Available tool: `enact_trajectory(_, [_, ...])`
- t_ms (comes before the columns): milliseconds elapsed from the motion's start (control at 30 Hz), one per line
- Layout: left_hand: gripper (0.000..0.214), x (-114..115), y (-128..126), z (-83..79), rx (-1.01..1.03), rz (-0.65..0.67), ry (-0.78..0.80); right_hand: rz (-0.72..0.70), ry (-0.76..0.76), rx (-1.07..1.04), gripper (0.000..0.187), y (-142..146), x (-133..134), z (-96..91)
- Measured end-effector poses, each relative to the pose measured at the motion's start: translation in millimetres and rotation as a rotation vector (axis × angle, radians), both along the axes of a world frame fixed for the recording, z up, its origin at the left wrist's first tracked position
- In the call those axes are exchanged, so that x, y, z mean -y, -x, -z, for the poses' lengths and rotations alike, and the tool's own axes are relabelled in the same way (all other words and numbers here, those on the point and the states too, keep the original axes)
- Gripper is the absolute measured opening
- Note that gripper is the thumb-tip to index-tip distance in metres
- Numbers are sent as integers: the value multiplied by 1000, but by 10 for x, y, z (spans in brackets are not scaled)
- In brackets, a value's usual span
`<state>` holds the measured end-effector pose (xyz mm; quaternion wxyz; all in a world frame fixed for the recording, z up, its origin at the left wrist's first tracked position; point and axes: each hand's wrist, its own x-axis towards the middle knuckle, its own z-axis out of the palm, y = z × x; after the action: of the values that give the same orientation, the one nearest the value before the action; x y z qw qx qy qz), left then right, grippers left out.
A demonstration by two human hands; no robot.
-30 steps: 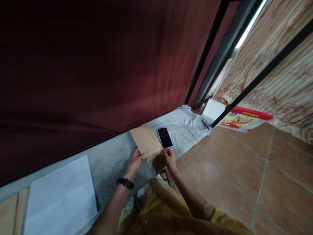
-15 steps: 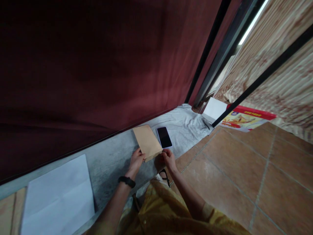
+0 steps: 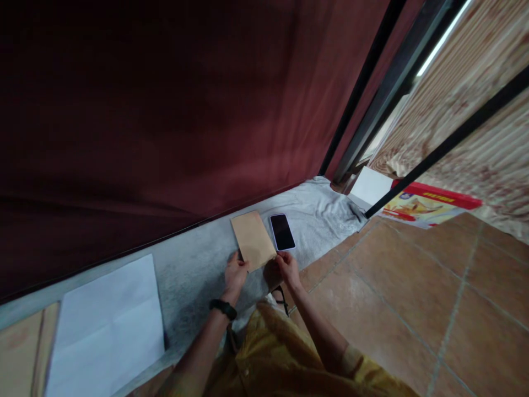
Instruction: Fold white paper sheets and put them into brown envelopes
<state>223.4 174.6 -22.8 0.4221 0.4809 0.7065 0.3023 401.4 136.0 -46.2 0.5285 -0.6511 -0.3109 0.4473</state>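
Note:
A tan paper envelope or bag (image 3: pixel 253 238) lies over the grey cloth-covered surface, its near edge toward me. My left hand (image 3: pixel 236 272) pinches its near left corner, with a dark band on the wrist. At the near right corner, my right hand (image 3: pixel 287 267) pinches the paper between thumb and fingers. Just to the right of the paper lies a phone (image 3: pixel 282 232) with a dark screen and pale rim, close to my right fingertips.
A large white sheet (image 3: pixel 107 325) and brown cardboard (image 3: pixel 22 353) lie to the left. A dark red curtain (image 3: pixel 165 121) hangs behind. On the right are black poles (image 3: pixel 446 143), a red and yellow printed box (image 3: pixel 425 204) and the tiled floor (image 3: pixel 392 292).
The near edge of the paper has flattened; its narrow end fold no longer shows as it did. Both hands keep their corners. The whole view has shifted slightly.

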Motion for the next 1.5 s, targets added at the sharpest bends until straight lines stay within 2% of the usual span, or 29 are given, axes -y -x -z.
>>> enact_trajectory(233, [29,60,-53,-70,-13,54,-19,-11,24,5,29,0,45,-54])
enact_trajectory(567, [36,121,-86,-157,-152,114,-34,-82,29,110,33,-18,96,20])
enact_trajectory(700, [37,124,-99,-160,-192,126,-54,-186,38,357,36,-16,112,-66])
enact_trajectory(833, [32,127,-83,-162,-236,129,-81,-285,161,765,39,-59,117,-318])
enact_trajectory(900, [29,131,-69,-147,-254,144,-83,-334,226,888,41,-87,39,-479])
enact_trajectory(1000, [26,129,-52,-105,-276,170,-79,-387,234,957,41,-78,-219,-682])
enact_trajectory(1100, [27,101,-46,-59,-302,187,-71,-425,328,1035,41,13,-548,-773])
enact_trajectory(1267, [35,22,-55,-3,-352,192,-38,-473,419,1078,39,179,-884,-744])
enact_trajectory(1500, [43,15,-83,23,-368,201,-45,-516,416,1026,33,234,-902,-650])
